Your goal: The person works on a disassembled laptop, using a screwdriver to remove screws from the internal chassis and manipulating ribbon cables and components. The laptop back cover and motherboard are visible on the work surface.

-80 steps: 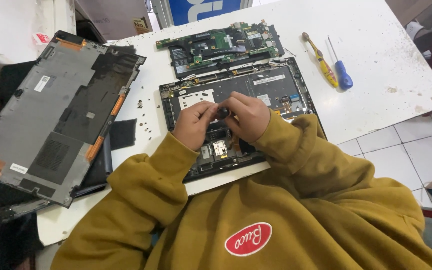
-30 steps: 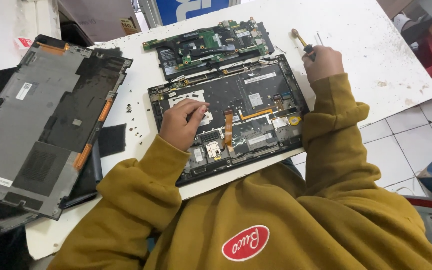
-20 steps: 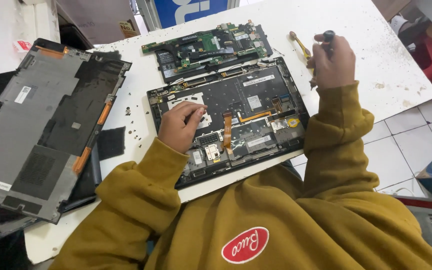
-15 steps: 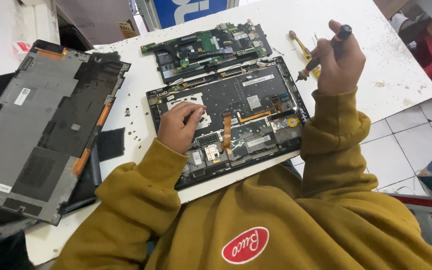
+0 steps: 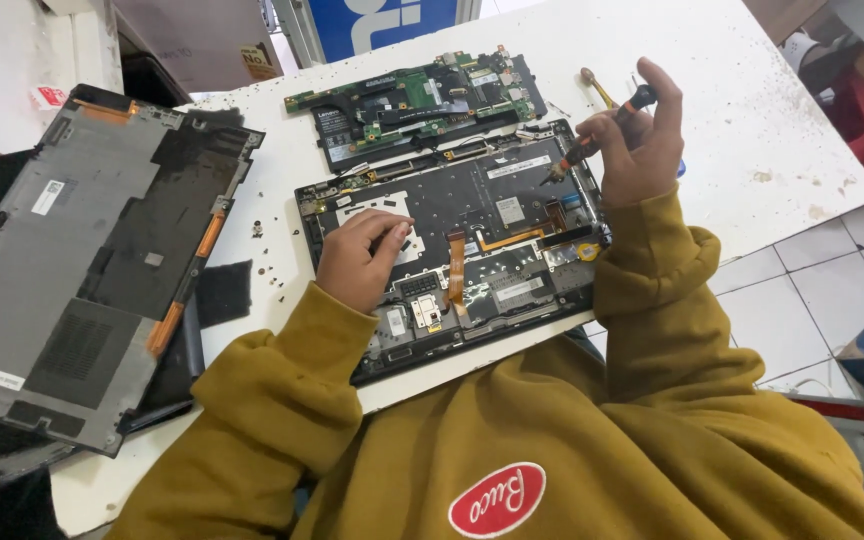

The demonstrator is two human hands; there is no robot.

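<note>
The right hand has come back in from the far edge of the table, and now the screwdriver it grips in closed fingers slants down with its tip over the far right corner of the opened laptop base. The left hand hasn't budged: fingers curled down, pressing on the pale patch at the base's left side, holding nothing.

The base lies in the middle of the table, right in front of the person. As for progress, it looks well stripped: the green mainboard is already out, lying just beyond the base, and the grey bottom cover sits well off to its left, inside up. Loose screws are scattered between cover and base. Orange ribbon cables and small boards are left in the shell, so I'd judge there's more to undo.

Containers? None in view; the screws lie bare on the table. A yellow-handled screwdriver rests beyond the base's right corner.
</note>
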